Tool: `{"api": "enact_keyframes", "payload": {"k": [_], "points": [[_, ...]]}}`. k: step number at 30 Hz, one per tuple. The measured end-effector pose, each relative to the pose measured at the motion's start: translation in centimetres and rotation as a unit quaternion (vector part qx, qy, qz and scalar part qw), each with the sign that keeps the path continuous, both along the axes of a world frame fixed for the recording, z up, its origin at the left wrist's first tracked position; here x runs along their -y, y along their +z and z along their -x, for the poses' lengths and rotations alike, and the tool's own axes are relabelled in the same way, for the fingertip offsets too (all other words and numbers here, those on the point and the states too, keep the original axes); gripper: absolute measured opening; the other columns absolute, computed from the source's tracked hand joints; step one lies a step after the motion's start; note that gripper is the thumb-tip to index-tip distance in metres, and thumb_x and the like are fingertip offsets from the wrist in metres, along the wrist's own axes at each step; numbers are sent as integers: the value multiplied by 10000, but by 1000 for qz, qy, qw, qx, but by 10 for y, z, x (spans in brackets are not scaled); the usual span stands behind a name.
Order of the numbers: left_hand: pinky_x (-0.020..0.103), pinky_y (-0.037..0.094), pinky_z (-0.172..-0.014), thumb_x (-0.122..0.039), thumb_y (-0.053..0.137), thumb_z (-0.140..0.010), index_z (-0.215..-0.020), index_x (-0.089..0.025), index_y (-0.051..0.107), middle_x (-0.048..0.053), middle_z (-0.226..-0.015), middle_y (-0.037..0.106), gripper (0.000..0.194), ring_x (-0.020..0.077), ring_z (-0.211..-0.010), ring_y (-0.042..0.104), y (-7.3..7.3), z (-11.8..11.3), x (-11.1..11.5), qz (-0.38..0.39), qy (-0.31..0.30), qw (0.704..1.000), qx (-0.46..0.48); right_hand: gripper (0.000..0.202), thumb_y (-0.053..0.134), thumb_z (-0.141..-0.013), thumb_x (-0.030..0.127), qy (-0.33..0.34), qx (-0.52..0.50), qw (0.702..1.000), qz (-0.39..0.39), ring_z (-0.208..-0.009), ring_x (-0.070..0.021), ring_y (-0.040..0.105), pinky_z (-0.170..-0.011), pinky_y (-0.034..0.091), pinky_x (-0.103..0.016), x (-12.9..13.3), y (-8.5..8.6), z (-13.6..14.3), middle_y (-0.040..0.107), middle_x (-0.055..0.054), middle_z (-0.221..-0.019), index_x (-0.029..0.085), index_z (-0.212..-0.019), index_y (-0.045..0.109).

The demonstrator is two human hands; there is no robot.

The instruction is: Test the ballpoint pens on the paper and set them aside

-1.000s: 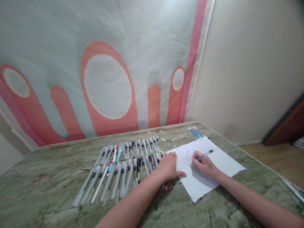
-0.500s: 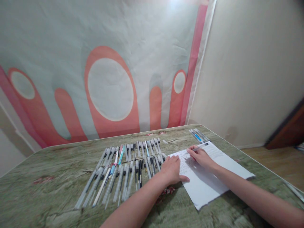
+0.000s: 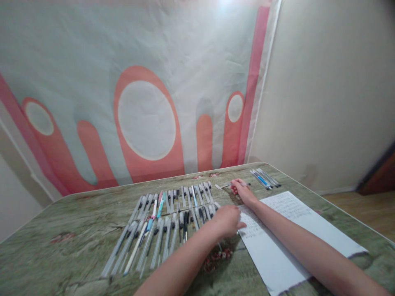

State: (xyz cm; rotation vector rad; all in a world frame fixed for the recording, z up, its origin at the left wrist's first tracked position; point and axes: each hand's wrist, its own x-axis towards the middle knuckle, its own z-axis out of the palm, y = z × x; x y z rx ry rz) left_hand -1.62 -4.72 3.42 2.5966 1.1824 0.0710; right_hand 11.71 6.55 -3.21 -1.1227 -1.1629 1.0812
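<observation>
Beyond the top left edge of the written paper (image 3: 284, 246), my right hand (image 3: 243, 191) has its fingers closed on a pen (image 3: 228, 184), near a small pale cap-like piece (image 3: 218, 187) on the table. My left hand (image 3: 227, 221) rests at the paper's left edge, its thumb apart and its other fingers curled and partly hidden; nothing shows in it. Just left of it, many pens (image 3: 160, 238) lie side by side in two rows, mostly clear with black parts, a few white, pink or turquoise.
A small group of pens (image 3: 266, 180), one of them blue, lies at the back right of the wood-patterned table (image 3: 61, 242). Behind the table hangs a grey and coral sheet (image 3: 191, 61), with a plain wall (image 3: 324, 102) to the right.
My right hand has moved left and away from me, off the paper, with the pen. The paper has shifted toward the lower right. My left hand's fingers have drawn in.
</observation>
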Motion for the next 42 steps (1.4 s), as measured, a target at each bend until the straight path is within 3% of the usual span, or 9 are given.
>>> {"api": "enact_keyframes", "payload": {"k": [2, 4, 8, 16, 22, 38, 42], "points": [[333, 432, -786, -276, 474, -768, -918, -177, 618, 102, -946, 625, 230, 232, -912, 565, 8, 8, -23, -35, 36, 998, -32, 228, 507, -708, 430, -7, 5, 1000, -6, -475, -103, 482, -413, 365, -195, 2, 0, -1, 560, 24, -582, 206, -748, 521], [312, 438, -768, -185, 476, -752, -935, -197, 625, 94, -938, 629, 237, 218, -904, 571, 12, 17, -50, -68, 91, 992, -53, 249, 502, -705, 449, -13, 8, 1000, -8, -486, -107, 487, -417, 368, -200, 4, 1, -2, 565, 18, -600, 204, -749, 516], [302, 412, -822, -96, 454, -739, -933, -188, 637, 100, -972, 601, 283, 202, -953, 548, 6, 29, -92, -128, 128, 982, -48, 254, 503, -706, 459, -7, 16, 1000, -15, -492, -109, 485, -421, 370, -206, 5, 3, -1, 562, 19, -605, 207, -735, 512], [276, 360, -874, -143, 530, -711, -838, -199, 668, 86, -966, 599, 196, 198, -984, 517, -19, 30, -126, -87, 155, 983, 52, 259, 484, -723, 476, 5, 29, 999, -14, -506, -116, 485, -433, 380, -221, 4, 2, -2, 563, 15, -619, 218, -732, 507], [283, 348, -884, -151, 518, -717, -873, -188, 657, 90, -990, 593, 213, 201, -983, 516, -23, 31, -134, -91, 158, 981, 59, 262, 466, -728, 489, 0, 40, 999, -16, -520, -134, 498, -445, 400, -243, 5, 4, -2, 572, 2, -629, 229, -728, 495], [373, 394, -804, -195, 506, -730, -755, -107, 636, 186, -892, 606, 159, 284, -893, 560, -26, 18, -123, -85, 207, 972, 71, 257, 465, -732, 487, -9, 27, 999, -20, -513, -137, 498, -432, 394, -245, 6, 5, -1, 566, 1, -629, 231, -722, 487], [350, 385, -807, -201, 497, -739, -777, -109, 618, 169, -906, 601, 156, 264, -894, 550, -25, 17, -117, -88, 209, 970, 90, 260, 454, -742, 488, -12, 39, 999, -22, -524, -140, 500, -438, 402, -245, 6, 5, -1, 566, -4, -639, 231, -729, 488]]}}
